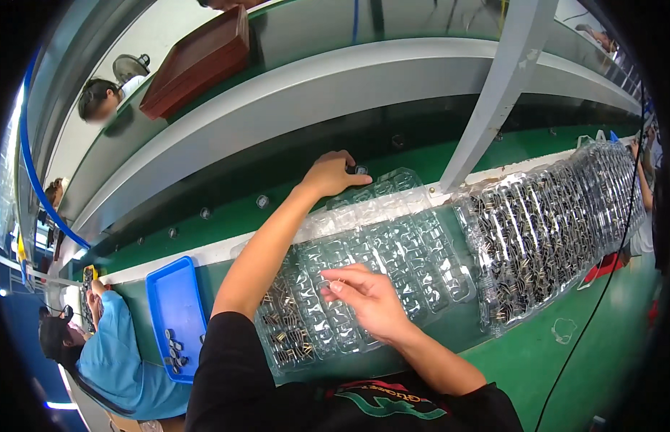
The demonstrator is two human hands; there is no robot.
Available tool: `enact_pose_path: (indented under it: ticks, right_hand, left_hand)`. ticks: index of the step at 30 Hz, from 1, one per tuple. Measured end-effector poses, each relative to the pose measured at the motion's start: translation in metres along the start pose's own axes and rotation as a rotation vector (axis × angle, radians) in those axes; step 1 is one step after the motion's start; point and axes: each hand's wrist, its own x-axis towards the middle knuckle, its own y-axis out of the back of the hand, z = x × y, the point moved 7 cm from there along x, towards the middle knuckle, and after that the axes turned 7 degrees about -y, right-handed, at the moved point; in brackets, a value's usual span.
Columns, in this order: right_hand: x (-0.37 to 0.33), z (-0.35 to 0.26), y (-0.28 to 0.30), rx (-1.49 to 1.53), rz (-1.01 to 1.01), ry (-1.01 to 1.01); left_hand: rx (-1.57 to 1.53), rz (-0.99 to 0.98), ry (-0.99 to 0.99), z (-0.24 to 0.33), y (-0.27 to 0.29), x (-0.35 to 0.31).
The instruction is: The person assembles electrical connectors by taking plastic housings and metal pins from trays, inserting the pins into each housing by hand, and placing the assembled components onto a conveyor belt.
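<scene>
My left hand (pixel 329 175) reaches over the green conveyor belt, its fingers closed round a small dark square part (pixel 359 171) with a shiny face. Nearer to me, my right hand (pixel 365 297) is held above a clear plastic blister tray (pixel 389 255), thumb and fingers pinched together. Something thin and pale may be between those fingertips, too small to make out. Several small dark parts with metal pins (pixel 286 335) fill the left end of this tray; many pockets elsewhere in it hold nothing. Part of another clear tray (pixel 398 181) lies beyond it, beside my left hand.
Similar small parts (pixel 262 201) sit spaced along the belt. Filled blister trays (pixel 536 237) stand to the right. A blue bin (pixel 156 295) with a few dark parts is at left, near a co-worker in blue (pixel 126 353). A grey metal post (pixel 493 93) rises beyond the table.
</scene>
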Motion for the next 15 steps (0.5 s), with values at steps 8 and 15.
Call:
enact_pose_path:
  ticks: [8, 15]
  right_hand:
    - [-0.001, -0.057, 0.063, -0.049, 0.268, 0.212]
    - [0.003, -0.079, 0.030, -0.215, 0.225, 0.515]
  left_hand:
    - [-0.164, 0.195, -0.076, 0.035, 0.034, -0.026]
    - [-1.429, 0.196, 0.207, 0.073, 0.013, -0.163]
